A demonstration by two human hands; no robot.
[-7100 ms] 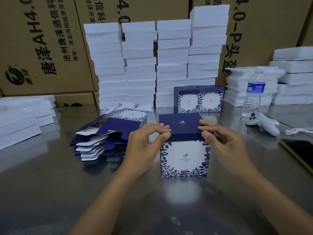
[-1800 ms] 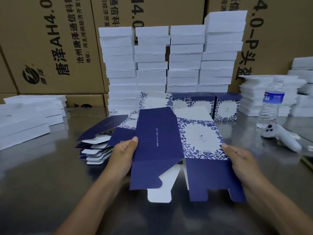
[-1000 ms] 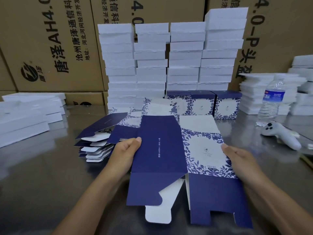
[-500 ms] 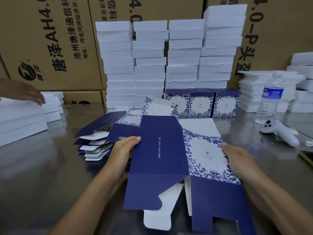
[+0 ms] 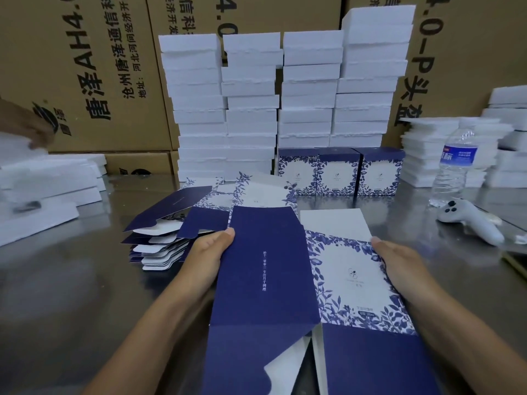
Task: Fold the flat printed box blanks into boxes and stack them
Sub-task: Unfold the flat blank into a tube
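I hold a navy and floral printed box blank (image 5: pixel 285 280) above the metal table, partly opened, with its bottom flaps hanging toward me. My left hand (image 5: pixel 208 252) grips its left edge, thumb on the navy panel. My right hand (image 5: pixel 399 266) grips the right edge beside the floral panel. A pile of flat blanks (image 5: pixel 171 232) lies to the left behind my left hand. Three folded boxes (image 5: pixel 339 172) stand in a row at the back.
Tall stacks of white foam trays (image 5: pixel 285 95) stand behind the folded boxes, with more foam stacks left (image 5: pixel 48 181) and right (image 5: pixel 445 146). A water bottle (image 5: pixel 453 166) and white controller (image 5: pixel 470 220) sit right. Another person's hand (image 5: pixel 28 124) reaches in at far left.
The blank has come closer to me and lower in view while both hands keep their hold. Another person's hand has appeared at the far left over the foam stack.
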